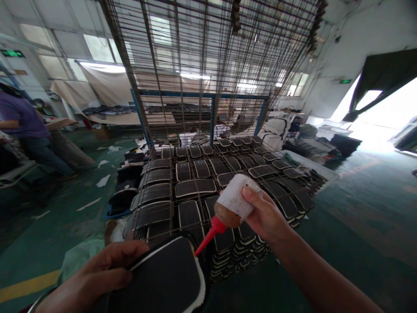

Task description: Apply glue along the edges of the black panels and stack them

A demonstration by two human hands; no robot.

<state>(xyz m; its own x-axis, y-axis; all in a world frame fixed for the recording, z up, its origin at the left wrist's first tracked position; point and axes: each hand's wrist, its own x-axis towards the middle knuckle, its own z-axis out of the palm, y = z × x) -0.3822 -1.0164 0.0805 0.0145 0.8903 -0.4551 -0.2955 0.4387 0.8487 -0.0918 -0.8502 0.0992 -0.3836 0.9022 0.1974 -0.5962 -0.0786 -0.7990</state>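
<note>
In the head view, my left hand [97,269] pinches the edge of a dark rounded panel [163,278] with a pale line along its border. My right hand [263,213] is wrapped around a whitish glue bottle [236,195] tilted downward, brownish liquid showing near its neck. The bottle's red nozzle [210,234] points down to the left, its tip at the panel's pale upper right border. The panel's lower part runs out of view at the bottom.
Ahead, a wire drying rack [202,100] stands tilted up, its lower shelves covered with several similar dark panels [195,188]. A person in a purple top [24,117] stands at the far left. Paper scraps [103,181] lie on the green floor. Stacked materials [312,143] sit at right.
</note>
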